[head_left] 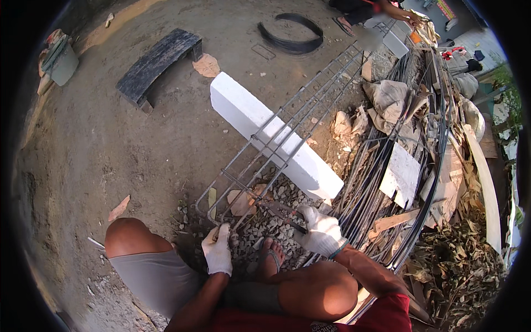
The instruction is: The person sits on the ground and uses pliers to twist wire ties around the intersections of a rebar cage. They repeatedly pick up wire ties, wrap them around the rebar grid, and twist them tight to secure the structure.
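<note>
A long cage of thin steel rebar point(239, 181) lies slantwise over a white block point(260, 116), which props it off the ground. At the cage's near end my left hand point(217, 249), in a white knit glove, is closed with its fingertips at the corner of the bars. My right hand point(321, 232), gloved too, grips the handles of a pair of pincers point(283, 213). Their jaws point left toward the bars, next to a rusty-orange spot. Whether the jaws bite on anything is too small to tell.
Grey gravel point(276, 193) lies beneath the cage. Rebar rods point(376, 193), sacks point(387, 99), boards and dry leaves point(459, 271) are heaped at right. A dark bench point(160, 63), a wire coil point(293, 47) and a bucket point(61, 63) stand farther off. Another person point(365, 11) works at the far end.
</note>
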Demonstrator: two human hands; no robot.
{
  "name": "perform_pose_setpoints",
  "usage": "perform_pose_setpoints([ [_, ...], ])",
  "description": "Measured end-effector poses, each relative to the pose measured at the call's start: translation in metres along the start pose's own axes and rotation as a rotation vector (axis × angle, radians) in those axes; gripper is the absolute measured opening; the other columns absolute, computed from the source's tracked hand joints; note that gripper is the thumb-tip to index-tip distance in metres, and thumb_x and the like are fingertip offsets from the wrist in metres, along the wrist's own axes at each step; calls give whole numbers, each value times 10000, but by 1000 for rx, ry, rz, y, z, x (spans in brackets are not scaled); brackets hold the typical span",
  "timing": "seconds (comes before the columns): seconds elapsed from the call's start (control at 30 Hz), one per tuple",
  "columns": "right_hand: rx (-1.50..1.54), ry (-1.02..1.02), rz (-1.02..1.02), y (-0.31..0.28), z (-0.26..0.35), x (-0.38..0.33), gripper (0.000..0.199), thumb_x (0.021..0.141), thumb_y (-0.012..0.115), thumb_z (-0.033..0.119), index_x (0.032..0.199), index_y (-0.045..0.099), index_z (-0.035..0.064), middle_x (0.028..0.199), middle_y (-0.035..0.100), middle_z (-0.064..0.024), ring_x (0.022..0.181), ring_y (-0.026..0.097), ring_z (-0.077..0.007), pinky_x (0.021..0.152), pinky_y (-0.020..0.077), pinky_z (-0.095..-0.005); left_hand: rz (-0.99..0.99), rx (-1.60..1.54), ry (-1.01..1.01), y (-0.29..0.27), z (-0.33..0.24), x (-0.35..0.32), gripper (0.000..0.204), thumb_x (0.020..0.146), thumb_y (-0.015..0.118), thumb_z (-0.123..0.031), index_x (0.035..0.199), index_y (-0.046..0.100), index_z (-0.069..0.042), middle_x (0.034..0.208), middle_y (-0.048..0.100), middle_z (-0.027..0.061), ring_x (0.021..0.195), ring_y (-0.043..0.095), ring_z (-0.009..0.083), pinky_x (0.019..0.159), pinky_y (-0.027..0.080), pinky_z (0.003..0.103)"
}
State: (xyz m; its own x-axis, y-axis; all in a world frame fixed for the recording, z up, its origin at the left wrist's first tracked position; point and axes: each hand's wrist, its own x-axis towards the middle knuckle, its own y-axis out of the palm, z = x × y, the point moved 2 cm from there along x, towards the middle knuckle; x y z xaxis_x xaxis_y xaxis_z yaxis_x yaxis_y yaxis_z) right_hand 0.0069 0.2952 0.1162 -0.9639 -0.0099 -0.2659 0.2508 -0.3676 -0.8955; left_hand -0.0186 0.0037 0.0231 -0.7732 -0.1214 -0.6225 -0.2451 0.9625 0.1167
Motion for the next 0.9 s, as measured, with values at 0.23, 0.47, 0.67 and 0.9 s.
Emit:
perform_pose_setpoints([
  [0.23,74,54,135,5,-19,21,528,973,759,389,1334,649,19,930,726,-174,809,747,-358,694,581,-481,-15,-44,-44,-2,1,0,244,1053,722,-207,1054,755,34,862,719,13,689,624,86,640,537,271],
  [0.47,1371,322,793,66,-36,-3,432,1017,781,398,1232,682,36,874,742,-43,686,726,-145,569,580,-285,-32,-39,-59,6,-2,-2,250,1055,734,-214,1042,755,35,857,704,-2,694,609,77,644,524,265],
  [0.67,216,161,201,24,-10,12,687,845,855,313,1429,576,82,1016,762,-164,884,769,-346,744,605,-462,-34,-9,21,-6,7,5,255,1047,746,-212,1027,757,42,888,697,-14,732,575,69,678,508,271],
  [0.9,27,-40,-132,30,-16,4,530,924,773,333,1329,607,34,968,737,-174,879,761,-373,753,620,-476,-42,10,47,-5,14,7,247,1037,757,-200,1039,757,47,902,693,-8,743,571,72,692,510,272],
])
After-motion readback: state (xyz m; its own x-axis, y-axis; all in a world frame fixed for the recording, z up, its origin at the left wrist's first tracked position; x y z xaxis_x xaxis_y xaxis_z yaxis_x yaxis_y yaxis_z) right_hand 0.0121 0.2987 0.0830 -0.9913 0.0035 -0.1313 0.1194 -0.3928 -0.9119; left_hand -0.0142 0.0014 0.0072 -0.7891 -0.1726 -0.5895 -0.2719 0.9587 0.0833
